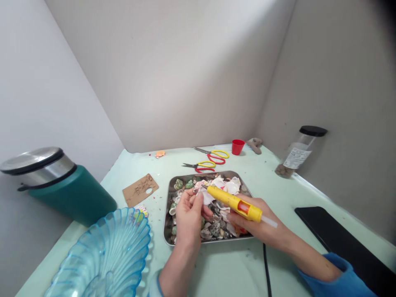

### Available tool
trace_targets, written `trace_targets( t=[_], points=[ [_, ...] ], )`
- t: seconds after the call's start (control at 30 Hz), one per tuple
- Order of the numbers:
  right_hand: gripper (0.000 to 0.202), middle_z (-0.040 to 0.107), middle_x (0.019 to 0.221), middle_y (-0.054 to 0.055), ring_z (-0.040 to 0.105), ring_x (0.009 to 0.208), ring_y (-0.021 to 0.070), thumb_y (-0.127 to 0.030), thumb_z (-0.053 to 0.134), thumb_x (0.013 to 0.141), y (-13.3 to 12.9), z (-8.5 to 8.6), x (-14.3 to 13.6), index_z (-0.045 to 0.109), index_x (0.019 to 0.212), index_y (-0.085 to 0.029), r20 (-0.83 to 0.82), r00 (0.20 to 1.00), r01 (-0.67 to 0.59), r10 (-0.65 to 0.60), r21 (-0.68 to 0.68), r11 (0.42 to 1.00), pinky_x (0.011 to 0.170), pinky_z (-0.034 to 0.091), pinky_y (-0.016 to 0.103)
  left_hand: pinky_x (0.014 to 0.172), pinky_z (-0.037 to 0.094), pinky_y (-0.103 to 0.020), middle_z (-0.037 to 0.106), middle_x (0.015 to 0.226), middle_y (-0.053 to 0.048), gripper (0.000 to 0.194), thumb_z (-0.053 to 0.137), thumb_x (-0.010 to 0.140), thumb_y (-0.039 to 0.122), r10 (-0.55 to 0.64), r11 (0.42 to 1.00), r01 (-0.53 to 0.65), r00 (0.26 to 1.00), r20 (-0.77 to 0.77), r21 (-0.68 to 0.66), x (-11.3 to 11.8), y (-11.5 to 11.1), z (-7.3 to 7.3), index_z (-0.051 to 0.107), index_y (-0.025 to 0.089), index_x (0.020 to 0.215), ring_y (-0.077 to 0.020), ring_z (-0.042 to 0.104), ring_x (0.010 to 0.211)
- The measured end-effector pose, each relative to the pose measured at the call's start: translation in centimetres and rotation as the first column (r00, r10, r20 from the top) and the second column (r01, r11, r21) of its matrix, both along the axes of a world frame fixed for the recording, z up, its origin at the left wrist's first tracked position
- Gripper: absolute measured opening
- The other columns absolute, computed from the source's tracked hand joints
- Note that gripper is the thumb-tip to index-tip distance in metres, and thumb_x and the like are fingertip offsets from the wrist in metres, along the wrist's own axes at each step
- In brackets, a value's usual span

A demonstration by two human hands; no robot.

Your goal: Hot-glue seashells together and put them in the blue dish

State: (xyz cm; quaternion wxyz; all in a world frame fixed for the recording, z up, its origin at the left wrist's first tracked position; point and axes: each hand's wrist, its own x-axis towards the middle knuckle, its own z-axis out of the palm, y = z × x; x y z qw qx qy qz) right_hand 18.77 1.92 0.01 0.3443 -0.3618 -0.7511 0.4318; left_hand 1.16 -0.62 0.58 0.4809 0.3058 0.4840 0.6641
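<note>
A yellow hot glue gun (pixel 229 199) is gripped in my right hand (pixel 258 216). A translucent glue stick (pixel 268 221) sticks out of its rear end, and its nozzle points left at the fingertips of my left hand (pixel 190 208). Those fingers are closed in a pinch by the nozzle, on something too small to name. Beneath both hands sits a metal tray (pixel 167 231) filled with shells (pixel 216 228), greenish lumpy pieces and pale scraps. A black cord (pixel 266 268) runs down from below my right hand.
Left stand a green bottle (pixel 72 198) and a blue scalloped dish (pixel 114 251); a brown card (pixel 140 190) lies nearby. Behind the tray are two pairs of scissors (pixel 220 154) and a red cup (pixel 238 147). Right are a clear jar (pixel 298 152) and a black slab (pixel 343 243).
</note>
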Motion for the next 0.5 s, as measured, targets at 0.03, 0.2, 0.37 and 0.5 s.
trace_targets(
  t=[0.03, 0.2, 0.37, 0.5],
  points=[
    [0.021, 0.054, 0.062, -0.004, 0.05, 0.054, 0.0128, -0.038, 0.063, 0.085, -0.02, 0.13, -0.04, 0.052, 0.077, -0.022, 0.006, 1.0, -0.015, 0.015, 0.001, 1.0, 0.051, 0.042, 0.023, 0.042, 0.039, -0.018, 0.057, 0.047, 0.007, 0.025, 0.068, 0.075, 0.034, 0.006, 1.0, -0.006, 1.0, -0.006, 0.003, 0.01, -0.02, 0.04, 0.053, 0.017, 0.086, -0.0084, 0.049, 0.037],
    [0.02, 0.055, 0.062, -0.004, 0.052, 0.054, 0.0134, -0.034, 0.064, 0.084, -0.05, 0.43, -0.16, 0.051, 0.076, -0.022, 0.02, 0.999, -0.036, 0.036, 0.0, 0.999, 0.052, 0.042, 0.024, 0.041, 0.038, -0.017, 0.055, 0.045, 0.008, 0.029, 0.071, 0.073, 0.038, 0.022, 1.0, -0.022, 1.0, -0.008, 0.006, 0.1, 0.0, 0.08, 0.051, 0.018, 0.082, -0.008, 0.048, 0.036],
    [0.018, 0.055, 0.061, -0.004, 0.051, 0.053, 0.0134, -0.032, 0.065, 0.083, 0.04, 0.18, -0.11, 0.052, 0.076, -0.022, 0.013, 1.0, -0.025, 0.025, -0.004, 1.0, 0.052, 0.042, 0.024, 0.041, 0.038, -0.018, 0.056, 0.045, 0.007, 0.03, 0.072, 0.072, 0.039, 0.038, 0.999, -0.038, 0.999, -0.008, 0.009, 0.09, 0.02, -0.12, 0.053, 0.018, 0.082, -0.0083, 0.049, 0.036],
    [0.016, 0.053, 0.062, -0.005, 0.049, 0.052, 0.0126, -0.032, 0.063, 0.085, 0.11, -0.02, -0.01, 0.053, 0.079, -0.022, 0.01, 1.0, 0.002, -0.002, 0.003, 1.0, 0.05, 0.041, 0.023, 0.042, 0.037, -0.017, 0.057, 0.045, 0.006, 0.028, 0.07, 0.074, 0.037, 0.053, 0.999, -0.052, 0.998, -0.029, 0.015, -0.01, -0.07, -0.15, 0.055, 0.017, 0.086, -0.0086, 0.049, 0.038]
  ],
)
